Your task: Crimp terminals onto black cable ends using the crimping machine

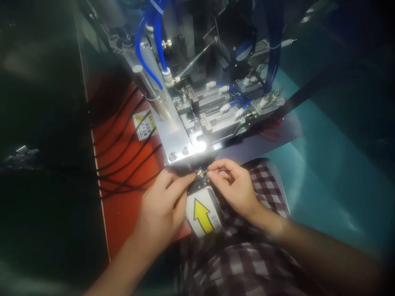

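Checked cloth (240,263) sits lowest, over the lap. Black cables (123,164) cross the orange worktop (120,218) at left, close to the left hand (163,205). It and the right hand (234,185) both pinch a small wire end (202,173) just under the machine plate (175,139) edge, above the yellow-arrow label (203,216). Blue hoses (154,33) crowd overhead. Teal surface (324,172) lies open at right. Room is dark.

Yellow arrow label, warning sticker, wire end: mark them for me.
yellow arrow label (201,215), head view, arrow's shaft.
warning sticker (145,124), head view, its middle.
wire end (202,173), head view, coloured strands.
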{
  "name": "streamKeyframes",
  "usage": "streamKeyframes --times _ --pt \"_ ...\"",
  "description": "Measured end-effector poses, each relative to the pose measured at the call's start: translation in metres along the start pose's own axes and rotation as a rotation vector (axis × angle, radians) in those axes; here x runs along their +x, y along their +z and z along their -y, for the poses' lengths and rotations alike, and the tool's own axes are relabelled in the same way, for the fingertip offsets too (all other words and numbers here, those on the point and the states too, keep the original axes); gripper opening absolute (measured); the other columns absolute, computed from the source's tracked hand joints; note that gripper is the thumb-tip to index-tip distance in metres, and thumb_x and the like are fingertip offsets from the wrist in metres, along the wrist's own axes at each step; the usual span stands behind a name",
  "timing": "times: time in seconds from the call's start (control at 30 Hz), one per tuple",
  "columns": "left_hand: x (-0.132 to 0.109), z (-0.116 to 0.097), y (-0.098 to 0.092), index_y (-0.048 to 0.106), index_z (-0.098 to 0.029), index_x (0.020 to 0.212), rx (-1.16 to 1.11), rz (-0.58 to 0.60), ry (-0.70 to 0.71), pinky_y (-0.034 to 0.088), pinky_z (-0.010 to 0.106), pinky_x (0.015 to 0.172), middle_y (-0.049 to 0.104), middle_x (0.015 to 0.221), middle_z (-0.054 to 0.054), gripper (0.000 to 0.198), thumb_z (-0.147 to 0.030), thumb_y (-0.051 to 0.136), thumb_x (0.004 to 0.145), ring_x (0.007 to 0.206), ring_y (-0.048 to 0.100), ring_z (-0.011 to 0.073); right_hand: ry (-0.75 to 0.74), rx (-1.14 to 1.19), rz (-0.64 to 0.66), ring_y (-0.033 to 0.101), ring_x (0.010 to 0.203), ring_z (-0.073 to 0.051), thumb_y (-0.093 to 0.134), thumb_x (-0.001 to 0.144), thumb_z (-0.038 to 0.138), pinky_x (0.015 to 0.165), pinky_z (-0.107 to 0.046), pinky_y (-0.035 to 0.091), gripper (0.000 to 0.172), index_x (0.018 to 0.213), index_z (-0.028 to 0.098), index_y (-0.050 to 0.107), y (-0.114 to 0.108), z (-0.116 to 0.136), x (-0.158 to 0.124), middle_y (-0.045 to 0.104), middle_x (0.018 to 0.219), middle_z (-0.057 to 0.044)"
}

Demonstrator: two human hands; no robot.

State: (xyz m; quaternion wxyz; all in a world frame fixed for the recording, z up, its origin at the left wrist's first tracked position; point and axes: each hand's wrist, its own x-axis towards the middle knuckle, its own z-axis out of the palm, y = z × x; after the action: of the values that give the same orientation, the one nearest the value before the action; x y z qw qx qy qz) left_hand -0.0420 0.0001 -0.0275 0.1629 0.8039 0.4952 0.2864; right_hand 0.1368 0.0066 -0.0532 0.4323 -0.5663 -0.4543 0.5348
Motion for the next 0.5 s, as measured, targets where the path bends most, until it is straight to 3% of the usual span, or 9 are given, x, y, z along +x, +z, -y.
streamKeyframes --times 0.27,0.5 --pt "-0.0007 -0.0001 0.0001 0.066 -0.019 0.109 -0.011 -0.005 -0.005 0.047 0.021 0.06 0.052 0.082 0.001 0.028 -0.007 0.051 0.088 0.072 0.054 0.0103 -0.056 -0.04 0.031 0.045 0.052 -0.009 0.062 0.082 0.028 0.049 -0.023 0.038 0.01 0.078 0.019 0.059 0.001 -0.0013 0.0047 0.051 0.063 0.003" --pt "-0.0013 0.0001 0.0 0.066 -0.016 0.108 0.005 -0.009 0.003 0.046 0.019 0.06 0.051 0.082 0.0 0.027 -0.005 0.052 0.087 0.071 0.054 0.0087 0.074 0.016 0.095 0.038 0.047 -0.009 0.06 0.083 0.031 0.044 -0.023 0.031 0.014 0.077 0.019 0.055 0.0 0.0043 0.0068 0.044 0.055 0.006"
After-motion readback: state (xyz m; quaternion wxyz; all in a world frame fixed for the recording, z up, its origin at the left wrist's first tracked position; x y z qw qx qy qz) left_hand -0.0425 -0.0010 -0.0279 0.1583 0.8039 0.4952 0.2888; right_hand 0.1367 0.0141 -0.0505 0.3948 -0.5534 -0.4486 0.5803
